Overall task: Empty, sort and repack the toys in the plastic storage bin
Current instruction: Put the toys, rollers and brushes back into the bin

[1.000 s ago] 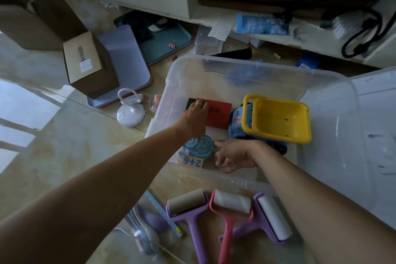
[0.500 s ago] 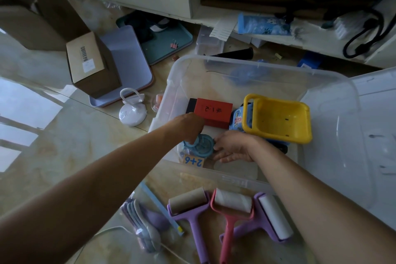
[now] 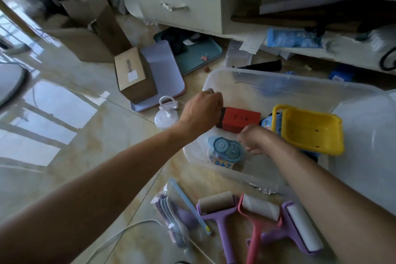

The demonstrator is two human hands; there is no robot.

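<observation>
A clear plastic storage bin (image 3: 216,79) sits on the glossy tiled floor (image 3: 64,135) in front of a white cabinet (image 3: 175,4), its long axis running from the left of the view to the right, its open top facing up. Inside it, a red box (image 3: 241,119) lies flat with its long side running left to right along the bin, a dark block touching its left end. Just right of it a toy truck with a yellow tipper bed (image 3: 306,129) lies with the bed's open side up and its blue cab (image 3: 266,122) pointing left toward the red box. Near the bin's front left corner a round blue gear toy (image 3: 226,149) rests on top of a number card (image 3: 224,165) that reads 2+6. The left hand (image 3: 202,111) hangs over the bin's left wall beside the red box with its fingers curled in; whether they hold anything cannot be told from this angle. The right hand (image 3: 257,140) is low in the bin between the gear toy and the truck, fingers bent downward, their tips hidden. On the floor in front of the bin lie three paint rollers, two purple (image 3: 216,201) and one pink (image 3: 260,207), handles pointing toward the camera, with a clear bag of spoons (image 3: 171,218) to their left. Further left, a cardboard box (image 3: 134,75) stands on a lilac tray (image 3: 165,66).
</observation>
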